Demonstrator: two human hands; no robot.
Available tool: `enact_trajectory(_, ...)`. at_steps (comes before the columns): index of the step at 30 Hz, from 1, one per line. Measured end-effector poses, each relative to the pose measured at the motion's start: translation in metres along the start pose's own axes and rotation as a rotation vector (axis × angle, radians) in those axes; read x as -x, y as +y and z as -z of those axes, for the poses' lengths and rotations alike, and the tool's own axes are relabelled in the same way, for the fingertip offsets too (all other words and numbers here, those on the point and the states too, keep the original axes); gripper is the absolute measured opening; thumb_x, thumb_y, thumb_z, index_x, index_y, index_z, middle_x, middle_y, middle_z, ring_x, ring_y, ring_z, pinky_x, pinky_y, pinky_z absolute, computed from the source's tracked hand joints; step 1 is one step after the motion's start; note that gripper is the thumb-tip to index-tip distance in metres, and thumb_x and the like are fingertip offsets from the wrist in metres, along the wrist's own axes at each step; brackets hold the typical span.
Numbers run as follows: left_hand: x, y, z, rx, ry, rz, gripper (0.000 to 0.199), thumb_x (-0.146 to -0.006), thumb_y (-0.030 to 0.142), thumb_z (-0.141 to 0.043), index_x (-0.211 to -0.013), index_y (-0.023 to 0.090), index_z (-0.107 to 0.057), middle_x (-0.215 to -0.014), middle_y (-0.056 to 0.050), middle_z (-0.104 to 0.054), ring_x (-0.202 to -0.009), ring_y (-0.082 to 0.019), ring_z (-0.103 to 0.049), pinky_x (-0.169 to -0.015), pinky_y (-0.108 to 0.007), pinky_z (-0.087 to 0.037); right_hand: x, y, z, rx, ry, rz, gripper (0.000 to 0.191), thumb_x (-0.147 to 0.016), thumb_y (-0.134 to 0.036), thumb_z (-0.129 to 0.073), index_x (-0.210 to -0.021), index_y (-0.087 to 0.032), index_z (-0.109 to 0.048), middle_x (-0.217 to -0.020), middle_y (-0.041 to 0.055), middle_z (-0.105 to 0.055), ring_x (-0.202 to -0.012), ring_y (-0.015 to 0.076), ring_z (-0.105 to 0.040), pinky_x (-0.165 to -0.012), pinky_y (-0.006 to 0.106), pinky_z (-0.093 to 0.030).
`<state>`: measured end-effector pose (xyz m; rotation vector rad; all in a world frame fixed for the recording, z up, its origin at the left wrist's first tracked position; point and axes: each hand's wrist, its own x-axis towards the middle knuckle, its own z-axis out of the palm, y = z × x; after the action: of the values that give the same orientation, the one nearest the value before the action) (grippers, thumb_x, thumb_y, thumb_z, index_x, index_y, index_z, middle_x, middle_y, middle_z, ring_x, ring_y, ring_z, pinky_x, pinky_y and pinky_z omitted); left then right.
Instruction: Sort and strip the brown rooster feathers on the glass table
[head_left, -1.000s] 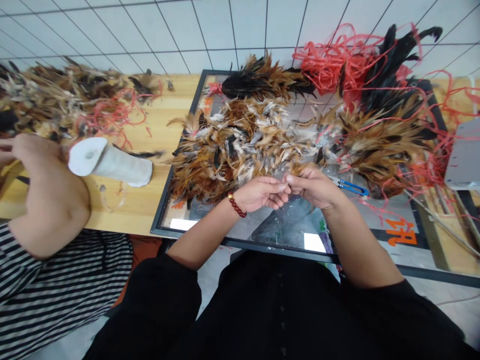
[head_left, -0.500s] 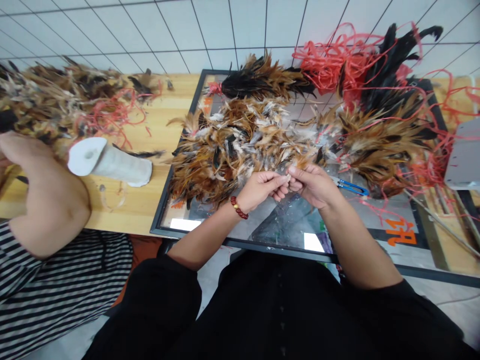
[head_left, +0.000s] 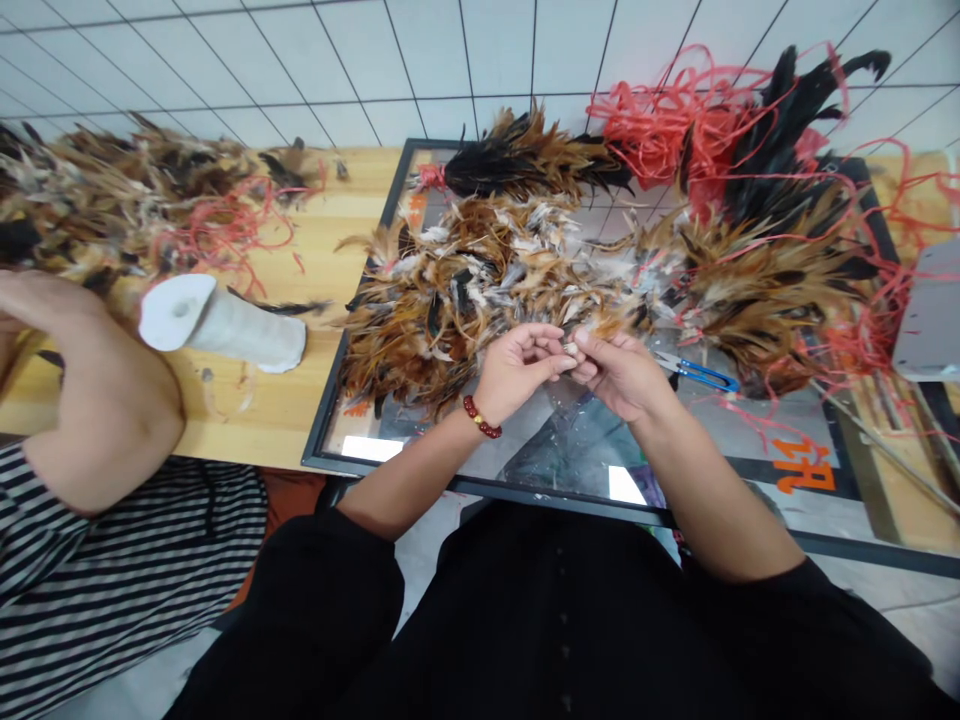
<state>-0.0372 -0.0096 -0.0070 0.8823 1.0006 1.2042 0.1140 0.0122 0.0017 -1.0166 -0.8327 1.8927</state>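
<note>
Both hands meet over the front part of a black-framed glass panel (head_left: 555, 495). A small brown feather bunch (head_left: 604, 324) has its pale end between the fingertips of my right hand (head_left: 616, 372), which is closed on it. My left hand (head_left: 523, 372), with a red bead bracelet (head_left: 481, 416) at the wrist, pinches at the same pale end with thumb and fingertips; what exactly it grips is too small to tell. Just behind the hands lies a large pile of brown and white feathers (head_left: 465, 285). Blue-handled snips (head_left: 705, 374) rest right of my right hand.
Black and brown feather bundles (head_left: 525, 160) and tangled red ribbon (head_left: 675, 125) lie at the back. A white spool (head_left: 247, 330) is on the wooden table (head_left: 352, 190) at left, near another person's bent arm (head_left: 112, 390). A grey box (head_left: 930, 310) stands far right.
My left hand's fingers have lifted and loosened slightly, showing more of the pale end. My right hand has shifted a little to the left. The spool and feather piles are unmoved.
</note>
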Motion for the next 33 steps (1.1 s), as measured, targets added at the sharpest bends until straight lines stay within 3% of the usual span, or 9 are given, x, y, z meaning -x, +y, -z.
enact_trajectory(5, 0.002, -0.001, -0.001, -0.015, 0.114, -0.091, 0.031, -0.062, 0.033, -0.091, -0.082, 0.016, -0.074, -0.069, 0.0, -0.073, -0.061, -0.008, -0.065, -0.063, -0.022, -0.055, 0.001, 0.011, -0.008, 0.047, 0.003, 0.13, 0.039, -0.063, -0.049, -0.09, -0.067, -0.019, -0.064, -0.056, -0.0048, -0.048, -0.052, 0.0071, -0.038, -0.053, 0.025, -0.037)
enact_trajectory(8, 0.0, -0.002, 0.001, -0.013, 0.156, -0.09, 0.027, -0.063, 0.035, -0.09, -0.077, 0.016, -0.076, -0.067, -0.001, -0.074, -0.058, -0.009, -0.065, -0.062, -0.023, -0.056, 0.002, 0.008, -0.002, 0.221, 0.101, 0.263, 0.036, -0.074, -0.055, -0.08, -0.083, -0.022, -0.068, -0.07, -0.0005, -0.057, -0.058, 0.0111, -0.045, -0.058, 0.029, -0.043)
enact_trajectory(12, -0.001, 0.002, 0.003, -0.072, 0.245, -0.102, 0.02, -0.064, 0.028, -0.089, -0.072, 0.016, -0.075, -0.062, 0.0, -0.071, -0.055, -0.009, -0.064, -0.06, -0.022, -0.055, 0.009, -0.004, 0.014, 0.89, 0.41, 0.813, 0.036, -0.089, -0.049, -0.063, -0.117, -0.027, -0.067, -0.117, 0.0114, -0.065, -0.106, 0.0273, -0.061, -0.091, 0.045, -0.049)
enact_trajectory(15, 0.001, 0.003, 0.002, -0.129, 0.224, -0.129, 0.014, -0.065, 0.022, -0.087, -0.071, 0.015, -0.075, -0.062, 0.001, -0.07, -0.055, -0.008, -0.063, -0.058, -0.021, -0.054, 0.013, -0.003, 0.017, 1.395, 0.235, 1.054, 0.04, -0.093, -0.038, -0.06, -0.132, -0.028, -0.061, -0.134, 0.013, -0.063, -0.129, 0.0337, -0.053, -0.109, 0.054, -0.035)
enact_trajectory(18, 0.001, 0.002, 0.003, -0.16, 0.195, -0.169, 0.016, -0.064, 0.022, -0.088, -0.071, 0.015, -0.076, -0.066, 0.0, -0.072, -0.057, -0.008, -0.064, -0.059, -0.021, -0.054, 0.01, 0.007, 0.014, 1.597, 0.078, 1.049, 0.035, -0.097, -0.028, -0.052, -0.132, -0.024, -0.061, -0.123, 0.0108, -0.071, -0.12, 0.0284, -0.06, -0.111, 0.051, -0.03)
enact_trajectory(21, -0.001, 0.001, 0.004, -0.095, 0.165, -0.155, 0.025, -0.062, 0.031, -0.091, -0.074, 0.015, -0.076, -0.066, 0.0, -0.072, -0.057, -0.009, -0.064, -0.059, -0.022, -0.055, 0.006, 0.015, 0.012, 1.569, 0.128, 1.001, 0.024, -0.101, -0.024, -0.045, -0.108, -0.022, -0.068, -0.092, 0.0059, -0.073, -0.093, 0.0218, -0.064, -0.103, 0.045, -0.035)
enact_trajectory(23, -0.002, 0.002, 0.005, 0.008, 0.123, -0.099, 0.032, -0.061, 0.039, -0.091, -0.078, 0.015, -0.077, -0.063, 0.0, -0.071, -0.056, -0.009, -0.064, -0.058, -0.022, -0.055, 0.004, 0.015, 0.013, 1.486, 0.139, 0.983, 0.024, -0.102, -0.025, -0.042, -0.097, -0.021, -0.066, -0.083, 0.0041, -0.07, -0.083, 0.0198, -0.063, -0.095, 0.04, -0.039)
enact_trajectory(27, -0.004, 0.007, 0.005, 0.199, 0.04, 0.044, 0.039, -0.057, 0.043, -0.093, -0.077, 0.015, -0.075, -0.062, 0.002, -0.069, -0.054, -0.007, -0.062, -0.052, -0.019, -0.051, 0.007, 0.01, 0.013, 1.338, 0.067, 0.948, 0.024, -0.104, -0.029, -0.041, -0.097, -0.022, -0.062, -0.084, 0.0034, -0.068, -0.081, 0.019, -0.062, -0.085, 0.036, -0.041)
enact_trajectory(33, -0.005, 0.005, 0.009, 0.2, -0.002, 0.074, 0.036, -0.061, 0.04, -0.092, -0.078, 0.015, -0.072, -0.06, 0.003, -0.065, -0.054, -0.006, -0.058, -0.049, -0.018, -0.047, 0.01, 0.008, 0.01, 1.251, 0.009, 0.862, 0.026, -0.105, -0.033, -0.041, -0.099, -0.022, -0.064, -0.085, 0.0037, -0.068, -0.083, 0.0195, -0.062, -0.086, 0.037, -0.039)
